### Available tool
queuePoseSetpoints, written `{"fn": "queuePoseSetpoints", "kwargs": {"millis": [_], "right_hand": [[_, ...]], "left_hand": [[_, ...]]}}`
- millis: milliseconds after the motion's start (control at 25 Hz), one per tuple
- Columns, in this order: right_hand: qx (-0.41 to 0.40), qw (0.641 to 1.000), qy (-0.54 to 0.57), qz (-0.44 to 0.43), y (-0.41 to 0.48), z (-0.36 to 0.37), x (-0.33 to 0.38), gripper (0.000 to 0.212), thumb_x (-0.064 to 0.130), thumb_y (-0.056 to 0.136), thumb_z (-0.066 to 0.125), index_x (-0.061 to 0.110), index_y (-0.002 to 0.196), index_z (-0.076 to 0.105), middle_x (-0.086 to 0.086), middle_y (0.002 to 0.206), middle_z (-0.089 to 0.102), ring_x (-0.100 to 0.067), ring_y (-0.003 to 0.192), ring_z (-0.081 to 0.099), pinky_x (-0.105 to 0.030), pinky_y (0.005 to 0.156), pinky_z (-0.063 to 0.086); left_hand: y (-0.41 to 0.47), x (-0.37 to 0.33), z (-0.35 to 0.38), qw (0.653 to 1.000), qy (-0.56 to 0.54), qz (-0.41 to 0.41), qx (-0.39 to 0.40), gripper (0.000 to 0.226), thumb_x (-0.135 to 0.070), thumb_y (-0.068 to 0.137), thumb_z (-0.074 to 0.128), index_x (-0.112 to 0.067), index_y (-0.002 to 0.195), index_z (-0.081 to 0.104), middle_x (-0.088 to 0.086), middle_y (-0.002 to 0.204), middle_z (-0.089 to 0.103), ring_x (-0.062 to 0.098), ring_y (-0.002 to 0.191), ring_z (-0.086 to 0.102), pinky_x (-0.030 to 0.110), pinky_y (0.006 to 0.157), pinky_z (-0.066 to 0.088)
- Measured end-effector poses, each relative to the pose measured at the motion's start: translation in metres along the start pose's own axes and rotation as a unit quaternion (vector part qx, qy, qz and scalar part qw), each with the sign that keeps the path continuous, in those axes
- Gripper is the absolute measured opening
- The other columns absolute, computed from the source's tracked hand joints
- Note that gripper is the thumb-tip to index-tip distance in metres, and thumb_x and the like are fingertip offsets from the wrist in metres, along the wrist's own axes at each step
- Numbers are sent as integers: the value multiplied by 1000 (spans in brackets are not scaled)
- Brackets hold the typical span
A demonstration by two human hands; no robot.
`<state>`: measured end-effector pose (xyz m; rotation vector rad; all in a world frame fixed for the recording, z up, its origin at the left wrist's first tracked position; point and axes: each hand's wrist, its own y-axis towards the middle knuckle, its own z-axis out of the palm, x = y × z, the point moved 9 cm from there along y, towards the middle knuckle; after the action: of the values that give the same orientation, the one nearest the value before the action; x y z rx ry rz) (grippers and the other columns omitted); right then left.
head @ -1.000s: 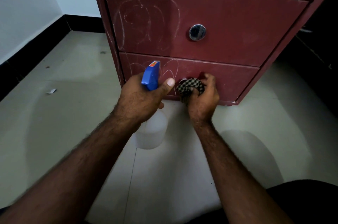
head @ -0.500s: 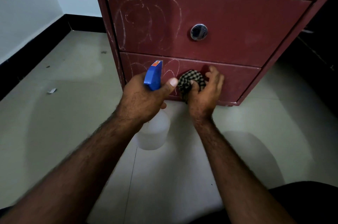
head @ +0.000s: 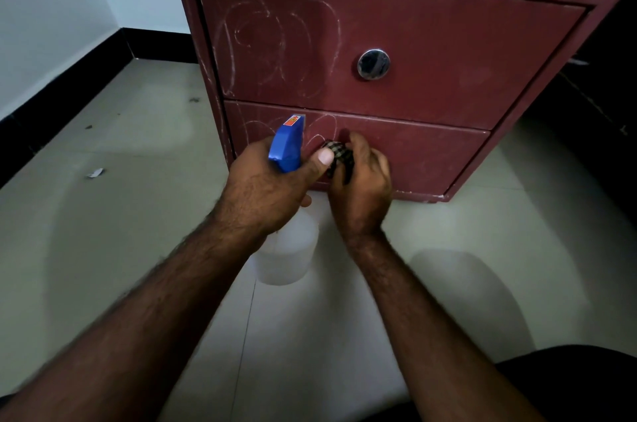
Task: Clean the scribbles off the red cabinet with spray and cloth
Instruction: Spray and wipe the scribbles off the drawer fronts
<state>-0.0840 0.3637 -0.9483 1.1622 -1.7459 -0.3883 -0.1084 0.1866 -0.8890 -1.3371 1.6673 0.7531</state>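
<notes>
The red cabinet (head: 431,42) stands on the floor ahead, with white scribbles (head: 275,45) on the left of its upper drawer and fainter ones on the lower drawer (head: 424,152). My left hand (head: 265,194) grips a spray bottle (head: 286,249) with a blue trigger head and a clear white body, held upright in front of the lower drawer. My right hand (head: 362,187) presses a checked cloth (head: 339,154) against the lower drawer's front, just right of the spray head. Most of the cloth is hidden under my fingers.
A round metal knob (head: 373,64) sits mid upper drawer. Pale floor tiles (head: 120,214) spread to the left up to a black skirting and white wall. A paper scrap (head: 95,173) lies on the floor. Dark furniture stands right of the cabinet.
My right hand has slid the cloth leftward along the lower drawer, closer to the spray head, and its fingers have curled over it. The left hand and bottle have barely moved.
</notes>
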Motion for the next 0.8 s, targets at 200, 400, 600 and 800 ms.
{"fn": "queuePoseSetpoints", "kwargs": {"millis": [200,400,600,800], "right_hand": [[-2,999,-1,-39,0,6,-6,56,13,81,83,16,135,66,-3,111,74,-32,111,63,-42,92,57],[4,997,78,9,8,9,-22,45,8,86,78,10,130,67,-4,111,74,-29,100,63,-35,88,52],[-30,966,186,177,8,6,-43,49,22,90,78,16,136,60,2,105,71,-21,96,67,-43,85,58],[31,997,75,17,9,16,-19,60,12,81,83,6,136,61,-10,117,71,-35,103,61,-40,94,48]], "left_hand": [[0,0,-2,1000,1,2,-3,43,-63,85,66,-22,98,64,-5,79,72,-3,59,69,12,41,42],[-1,1,0,1000,3,-1,0,40,-62,86,66,-24,99,62,-6,79,72,-5,57,68,11,38,41],[0,3,-2,1000,-7,-4,-7,44,-62,84,67,-22,104,63,-5,81,73,-2,60,71,17,47,43],[-1,3,2,1000,1,-3,0,46,-62,85,66,-22,108,64,-6,81,73,-5,59,69,14,45,42]]}}
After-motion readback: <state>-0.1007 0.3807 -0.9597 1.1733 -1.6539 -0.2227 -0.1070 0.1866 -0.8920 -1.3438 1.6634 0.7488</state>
